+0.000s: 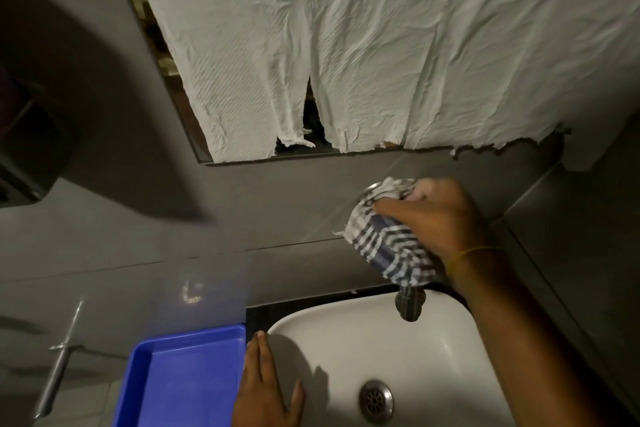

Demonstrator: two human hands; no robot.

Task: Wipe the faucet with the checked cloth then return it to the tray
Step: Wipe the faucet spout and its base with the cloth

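Note:
My right hand grips the blue-and-white checked cloth, which is wrapped around the faucet on the grey wall above the basin. Only the faucet's spout tip and a sliver of its metal top show; the cloth hides the rest. My left hand lies flat with fingers apart on the left rim of the white sink. The blue tray sits just left of the sink and holds nothing.
A mirror covered with crumpled white paper hangs above. A dark dispenser is mounted on the left wall. A metal lever handle sticks out at lower left. The sink drain lies near the bottom edge.

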